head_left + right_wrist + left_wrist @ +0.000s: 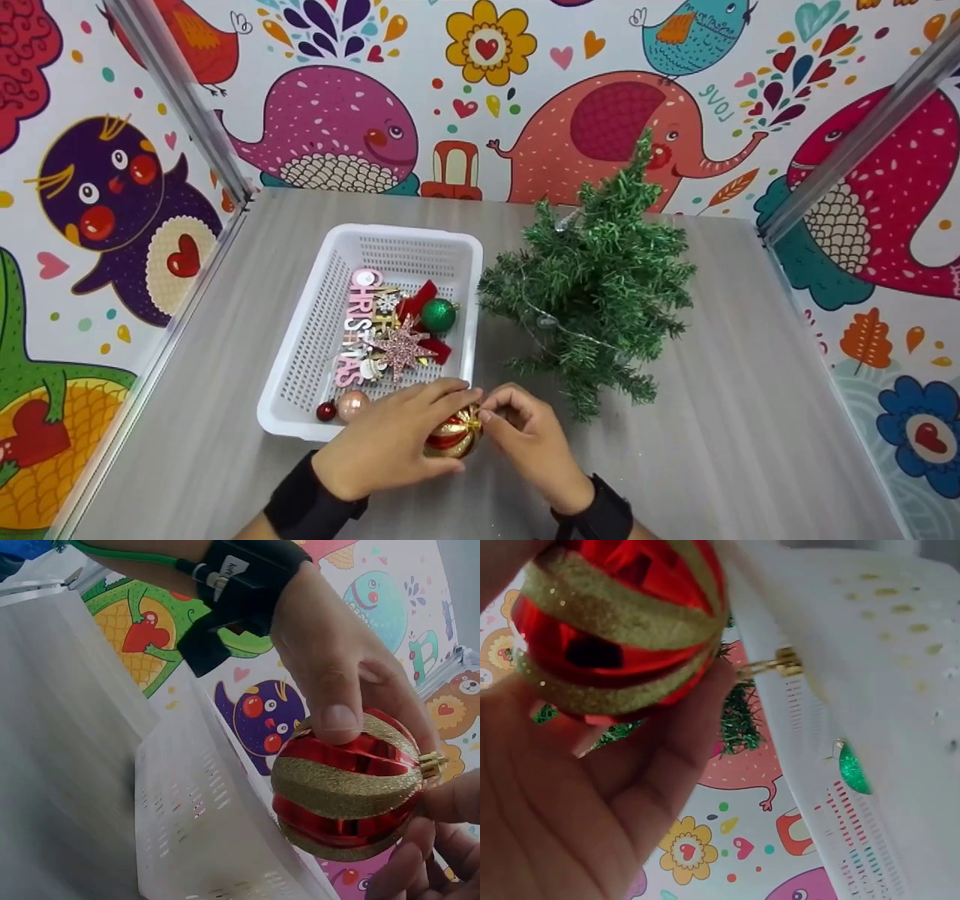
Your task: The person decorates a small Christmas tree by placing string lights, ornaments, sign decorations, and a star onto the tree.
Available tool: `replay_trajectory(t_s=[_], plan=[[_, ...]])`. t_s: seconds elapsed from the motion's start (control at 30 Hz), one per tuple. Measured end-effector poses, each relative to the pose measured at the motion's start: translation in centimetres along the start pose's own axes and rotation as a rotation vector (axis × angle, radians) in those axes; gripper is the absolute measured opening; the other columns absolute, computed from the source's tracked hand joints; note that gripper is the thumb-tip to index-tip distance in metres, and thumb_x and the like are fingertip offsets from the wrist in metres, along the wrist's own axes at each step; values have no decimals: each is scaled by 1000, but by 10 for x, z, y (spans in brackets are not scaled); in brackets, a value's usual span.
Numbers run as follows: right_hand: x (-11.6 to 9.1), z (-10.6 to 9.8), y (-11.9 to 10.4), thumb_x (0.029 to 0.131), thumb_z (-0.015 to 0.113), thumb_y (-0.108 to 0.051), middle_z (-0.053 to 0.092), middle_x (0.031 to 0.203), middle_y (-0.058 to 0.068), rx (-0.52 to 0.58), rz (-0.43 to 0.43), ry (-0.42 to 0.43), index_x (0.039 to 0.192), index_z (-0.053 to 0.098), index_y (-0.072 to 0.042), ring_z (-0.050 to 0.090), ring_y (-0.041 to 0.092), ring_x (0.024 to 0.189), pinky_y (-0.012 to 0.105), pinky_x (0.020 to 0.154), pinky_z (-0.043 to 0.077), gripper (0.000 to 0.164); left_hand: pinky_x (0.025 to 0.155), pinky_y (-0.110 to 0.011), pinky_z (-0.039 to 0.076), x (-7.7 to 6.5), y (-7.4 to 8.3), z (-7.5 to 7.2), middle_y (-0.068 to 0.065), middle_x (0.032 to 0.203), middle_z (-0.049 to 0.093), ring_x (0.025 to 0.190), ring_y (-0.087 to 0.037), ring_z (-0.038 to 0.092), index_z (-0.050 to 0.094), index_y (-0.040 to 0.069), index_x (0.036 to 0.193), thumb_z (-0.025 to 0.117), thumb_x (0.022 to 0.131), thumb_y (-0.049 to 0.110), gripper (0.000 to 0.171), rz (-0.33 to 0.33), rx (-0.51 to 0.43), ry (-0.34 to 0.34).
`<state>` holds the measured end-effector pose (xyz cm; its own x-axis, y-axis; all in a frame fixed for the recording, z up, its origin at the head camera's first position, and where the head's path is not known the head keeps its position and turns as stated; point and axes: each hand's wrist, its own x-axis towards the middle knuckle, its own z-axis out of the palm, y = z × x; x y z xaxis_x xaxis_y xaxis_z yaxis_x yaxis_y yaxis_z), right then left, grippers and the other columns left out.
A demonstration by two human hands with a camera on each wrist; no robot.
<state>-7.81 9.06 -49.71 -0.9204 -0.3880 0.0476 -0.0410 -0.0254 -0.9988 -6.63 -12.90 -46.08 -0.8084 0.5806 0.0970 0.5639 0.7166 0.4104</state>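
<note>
My left hand (405, 431) grips a large red Christmas bauble (454, 433) with glittery gold stripes, thumb and fingers round its sides. It is held over the near right corner of the white plastic basket (296, 352). The thumb and index finger of my right hand (536, 442) pinch together right at the gold cap (433, 764), at the bauble's hanging loop; the loop itself is barely visible. Close up, the striped bauble (622, 630) fills the top of the left wrist view. Right-hand fingers (405, 870) show beside the cap in the right wrist view.
Inside the basket lie a pink Christmas letter sign (352, 330), a glittery pink star (403, 349), a green bauble (439, 315), a pale pink bauble (352, 405) and a small dark red ball (325, 411). A small artificial Christmas tree (592, 277) stands to the right.
</note>
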Motion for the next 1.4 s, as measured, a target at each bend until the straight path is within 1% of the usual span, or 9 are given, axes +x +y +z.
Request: replay_trajectory(t_s=[0.2, 0.3, 0.47, 0.67, 0.87, 1.03, 1.1, 1.27, 1.4], plan=[[-16, -13, -6, 96, 44, 6, 51, 84, 16, 220, -283, -197, 93, 48, 9, 45, 18, 61, 33, 50, 38, 6, 99, -40, 47, -6, -7, 3, 7, 144, 45, 122, -18, 54, 38, 30, 146, 62, 76, 69, 84, -28, -59, 21], [-25, -21, -10, 94, 42, 10, 48, 77, 23, 319, -353, -272, 91, 45, 13, 46, 20, 61, 35, 48, 38, 5, 100, -39, 46, -10, -11, 5, 8, 144, 45, 124, -17, 53, 37, 30, 146, 64, 75, 68, 85, -36, -55, 28], [-37, -34, -19, 92, 45, 10, 51, 76, 18, 319, -364, -261, 91, 50, 9, 56, 17, 68, 28, 56, 48, 6, 103, -41, 44, -12, -13, 8, 6, 143, 47, 127, -18, 51, 38, 29, 145, 63, 77, 66, 81, -63, -47, 31], [-46, -46, -28, 91, 39, 18, 52, 85, 13, 250, -376, -231, 99, 56, 4, 50, 24, 73, 39, 57, 38, 24, 100, -41, 46, -10, -10, 9, 5, 136, 53, 121, -17, 55, 44, 27, 142, 64, 82, 60, 71, -73, -24, 80], [-48, -52, -35, 91, 36, 22, 52, 94, 11, 217, -373, -201, 104, 54, 4, 49, 24, 81, 41, 65, 38, 29, 98, -40, 48, 4, 11, 19, 1, 130, 59, 118, -16, 57, 49, 20, 138, 61, 86, 54, 63, 79, -11, 172], [-51, -52, -41, 89, 39, 24, 55, 100, 13, 63, -435, -136, 107, 55, 4, 53, 23, 87, 35, 72, 45, 31, 92, -25, 49, 29, 45, 30, 2, 115, 65, 106, -9, 61, 58, 14, 124, 67, 87, 41, 46, 317, -159, 330], [-53, -49, -42, 88, 42, 24, 57, 99, 13, -18, -457, -94, 108, 56, 3, 54, 20, 83, 31, 70, 46, 32, 88, -19, 49, 37, 54, 36, 4, 106, 67, 99, -6, 62, 62, 13, 116, 69, 87, 35, 36, 348, -257, 359], [-59, -43, -39, 85, 51, 23, 59, 91, 8, -165, -464, 32, 104, 61, 1, 51, 14, 73, 27, 63, 43, 31, 77, -15, 50, 47, 65, 62, 5, 90, 68, 86, -4, 63, 66, 14, 95, 69, 88, 21, 10, 254, -540, 377], [-63, -45, -29, 84, 55, 21, 59, 89, 7, -236, -446, 124, 102, 63, -1, 50, 14, 77, 25, 69, 41, 29, 76, -25, 53, 52, 68, 84, 3, 93, 69, 87, -4, 63, 67, 15, 94, 66, 91, 17, 4, 146, -780, 341]])
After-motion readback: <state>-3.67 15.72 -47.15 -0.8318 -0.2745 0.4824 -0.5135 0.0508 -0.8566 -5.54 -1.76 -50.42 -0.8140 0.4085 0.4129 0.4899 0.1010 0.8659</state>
